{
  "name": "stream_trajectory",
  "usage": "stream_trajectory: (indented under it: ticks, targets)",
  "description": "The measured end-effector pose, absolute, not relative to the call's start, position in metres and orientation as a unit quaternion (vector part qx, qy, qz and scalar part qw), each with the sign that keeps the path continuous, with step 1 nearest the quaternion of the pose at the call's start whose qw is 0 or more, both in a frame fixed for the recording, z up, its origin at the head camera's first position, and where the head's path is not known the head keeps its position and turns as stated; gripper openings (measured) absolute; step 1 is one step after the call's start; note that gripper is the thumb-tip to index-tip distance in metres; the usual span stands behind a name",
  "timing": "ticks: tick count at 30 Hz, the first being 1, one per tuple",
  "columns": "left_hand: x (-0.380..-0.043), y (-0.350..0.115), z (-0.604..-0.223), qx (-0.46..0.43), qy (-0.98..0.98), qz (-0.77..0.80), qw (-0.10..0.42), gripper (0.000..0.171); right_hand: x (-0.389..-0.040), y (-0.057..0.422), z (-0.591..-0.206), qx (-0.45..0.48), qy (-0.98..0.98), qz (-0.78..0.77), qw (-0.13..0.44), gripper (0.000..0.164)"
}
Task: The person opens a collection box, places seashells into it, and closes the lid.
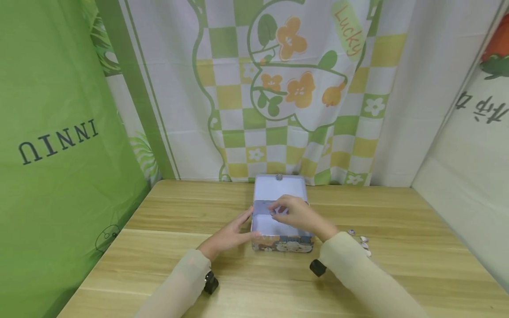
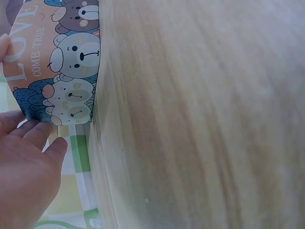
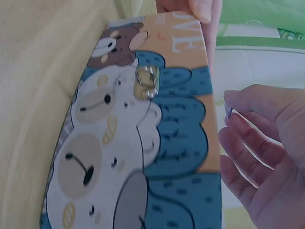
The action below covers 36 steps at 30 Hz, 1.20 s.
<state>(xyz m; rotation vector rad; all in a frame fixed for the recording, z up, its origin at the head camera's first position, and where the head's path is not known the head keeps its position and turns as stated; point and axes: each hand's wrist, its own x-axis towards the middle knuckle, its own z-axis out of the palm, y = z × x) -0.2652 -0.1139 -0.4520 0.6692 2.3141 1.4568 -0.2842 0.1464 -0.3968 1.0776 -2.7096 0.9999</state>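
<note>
A hinged tin box (image 1: 283, 244) with bear pictures and a pale lilac inside stands on the table, its lid (image 1: 280, 187) up at the back. My left hand (image 1: 228, 236) rests at the box's near left corner, with the thumb at the front rim and straight fingers along the left side. Over the box's opening, my right hand (image 1: 296, 214) pinches a small thin disc (image 3: 229, 113) between thumb and forefinger. The disc appears edge-on in the right wrist view, and its kind cannot be told. The front clasp (image 3: 147, 82) is gold-coloured.
Several small, roundish pale pieces (image 1: 364, 239) lie on the wooden table (image 1: 179, 212) beside my right forearm; the sleeve may hide more. A patterned curtain (image 1: 294, 145) hangs behind the box, with a green cloth (image 1: 59, 185) on the left.
</note>
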Motion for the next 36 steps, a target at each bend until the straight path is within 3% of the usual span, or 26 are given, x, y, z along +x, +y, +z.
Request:
stream_trajectory:
  ticks: [24, 36]
  targets:
    - [-0.266, -0.114, -0.452, 0.253, 0.812, 0.505, 0.15, 0.093, -0.293, 0.125, -0.421, 0.339, -0.889, 0.309, -0.002, 0.019]
    - [-0.266, -0.114, -0.453, 0.252, 0.81, 0.505, 0.157, 0.093, -0.292, 0.125, -0.425, 0.296, -0.904, 0.307, -0.03, 0.026]
